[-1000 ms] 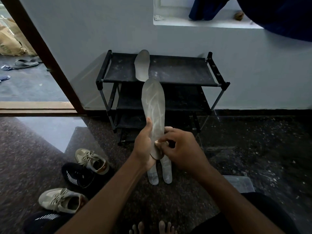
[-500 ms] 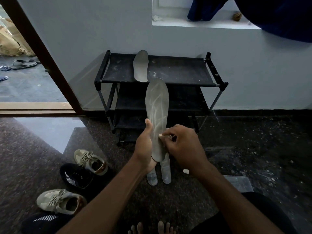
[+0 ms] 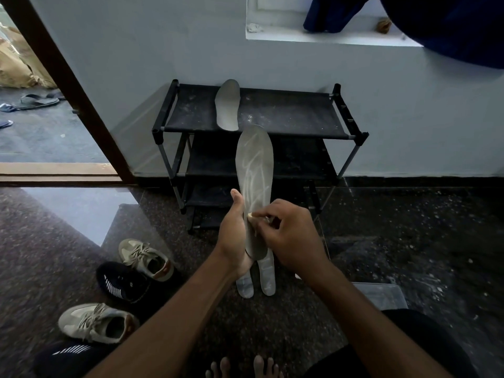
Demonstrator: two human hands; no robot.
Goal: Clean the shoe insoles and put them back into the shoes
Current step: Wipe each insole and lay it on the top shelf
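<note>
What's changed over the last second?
The right hand, pinching a small pale piece, has rubbed a little way up the held insole. The left hand keeps its grip on it. Rack insole, two floor insoles and shoes stayed put.

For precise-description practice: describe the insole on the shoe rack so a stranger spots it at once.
Find the black shoe rack against the pale wall. One grey insole lies on its top shelf. It alone sits there: another insole is held up, two more lie on the floor.
</note>
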